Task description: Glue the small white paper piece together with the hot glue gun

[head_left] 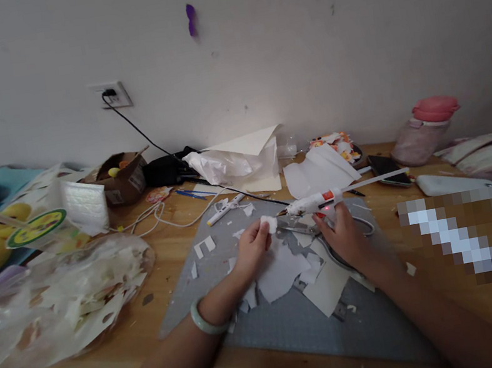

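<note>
Here no label reads; left hand (251, 247) pinches a white piece (269, 223), right hand (343, 235) grips a glue gun (313, 202).

Both forearms are reaching far and inward; the left hand (251, 247) is pinching, the right hand (341, 235) is gripping.

One head-worn camera looks forward and down from close above the wooden desk (442, 327), facing the white wall (249, 37) at twelve o'clock.
</note>
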{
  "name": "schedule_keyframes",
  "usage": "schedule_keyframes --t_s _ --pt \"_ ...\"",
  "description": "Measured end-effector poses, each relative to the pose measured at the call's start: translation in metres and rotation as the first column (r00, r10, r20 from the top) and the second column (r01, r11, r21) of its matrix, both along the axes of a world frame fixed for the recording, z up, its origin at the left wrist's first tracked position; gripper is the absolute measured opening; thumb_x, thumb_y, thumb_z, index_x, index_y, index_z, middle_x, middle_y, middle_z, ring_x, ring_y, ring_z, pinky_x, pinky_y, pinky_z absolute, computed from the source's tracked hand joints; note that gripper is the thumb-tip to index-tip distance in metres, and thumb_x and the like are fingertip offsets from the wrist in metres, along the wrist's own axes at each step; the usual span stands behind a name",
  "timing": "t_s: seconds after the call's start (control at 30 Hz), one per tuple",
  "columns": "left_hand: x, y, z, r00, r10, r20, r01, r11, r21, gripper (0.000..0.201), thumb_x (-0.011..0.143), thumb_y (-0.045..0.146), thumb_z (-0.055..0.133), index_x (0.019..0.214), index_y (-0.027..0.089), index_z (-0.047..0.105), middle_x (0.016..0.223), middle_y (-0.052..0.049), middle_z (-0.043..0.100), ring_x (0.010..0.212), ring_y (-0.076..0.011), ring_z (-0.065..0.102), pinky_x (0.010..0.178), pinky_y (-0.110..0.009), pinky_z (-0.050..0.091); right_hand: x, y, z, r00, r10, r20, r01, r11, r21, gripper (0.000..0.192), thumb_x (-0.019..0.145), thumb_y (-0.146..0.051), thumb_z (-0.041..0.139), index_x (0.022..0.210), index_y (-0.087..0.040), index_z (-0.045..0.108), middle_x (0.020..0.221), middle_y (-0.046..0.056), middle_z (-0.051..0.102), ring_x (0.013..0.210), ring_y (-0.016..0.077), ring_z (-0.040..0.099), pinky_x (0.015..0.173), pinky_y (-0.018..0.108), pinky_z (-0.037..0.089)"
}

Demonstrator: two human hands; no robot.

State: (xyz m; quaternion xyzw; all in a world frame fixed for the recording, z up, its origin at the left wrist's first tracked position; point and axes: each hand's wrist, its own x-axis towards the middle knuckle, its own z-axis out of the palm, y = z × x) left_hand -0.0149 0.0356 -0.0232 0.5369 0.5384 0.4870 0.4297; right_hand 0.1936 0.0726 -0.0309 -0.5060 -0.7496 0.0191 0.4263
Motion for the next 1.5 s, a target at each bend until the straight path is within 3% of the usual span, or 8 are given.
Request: schedule_keyframes --t_s 0.43,1.5 --pt "0.0 0.0001 0.0009 1.0 -0.002 0.014 0.001 1.0 0.002 0.049 0.076 0.066 0.04 0.059 0.02 0.041 0.047 0.006 0.035 0.046 -0.0094 0.03 0.046 -0.024 0.022 0.0 -0.0002 0.0018 1.0 -0.007 0.025 0.008 1.0 -0.016 0.027 0.087 -0.048 0.041 0.089 -0.022 0.044 0.081 0.008 0.056 0.081 0.0271 0.059 0.067 0.039 0.048" --pt "0.0013 -0.0004 0.0043 0.998 -0.044 0.038 0.045 0.999 -0.01 0.049 0.073 0.066 0.046 0.06 0.019 0.042 0.048 0.006 0.034 0.046 -0.0087 0.029 0.045 -0.023 0.021 0.0003 0.0027 -0.0043 0.999 -0.013 0.034 0.013 1.0 0.01 0.031 0.086 -0.052 0.041 0.09 -0.021 0.045 0.083 0.009 0.057 0.083 0.0273 0.059 0.07 0.04 0.048"
